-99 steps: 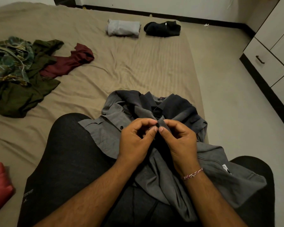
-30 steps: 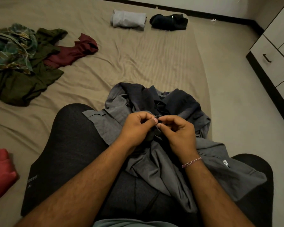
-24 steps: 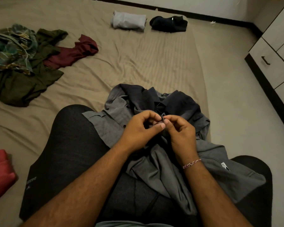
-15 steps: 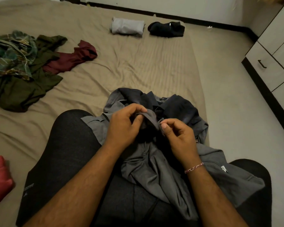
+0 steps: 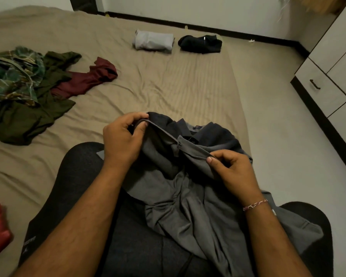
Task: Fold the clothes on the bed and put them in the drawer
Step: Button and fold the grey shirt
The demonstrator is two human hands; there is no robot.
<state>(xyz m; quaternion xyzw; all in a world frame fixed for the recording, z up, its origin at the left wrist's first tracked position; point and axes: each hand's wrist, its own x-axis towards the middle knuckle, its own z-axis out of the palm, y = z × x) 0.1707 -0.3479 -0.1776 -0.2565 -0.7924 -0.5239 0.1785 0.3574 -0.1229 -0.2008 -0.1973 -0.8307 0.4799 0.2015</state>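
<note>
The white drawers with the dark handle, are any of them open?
No, the white drawers with the dark handle all sit flush and closed.

1. Both forearms are bare, without sleeves.
2. The right wrist has a thin braided thread bracelet (image 5: 255,204) in red and white.
3. The legs wear dark charcoal trousers (image 5: 72,188) with a small pale print near the left knee.

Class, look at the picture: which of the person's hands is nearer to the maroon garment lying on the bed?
Left. The left hand is right of and below the maroon garment; the right hand is further right, across the grey shirt.
</note>
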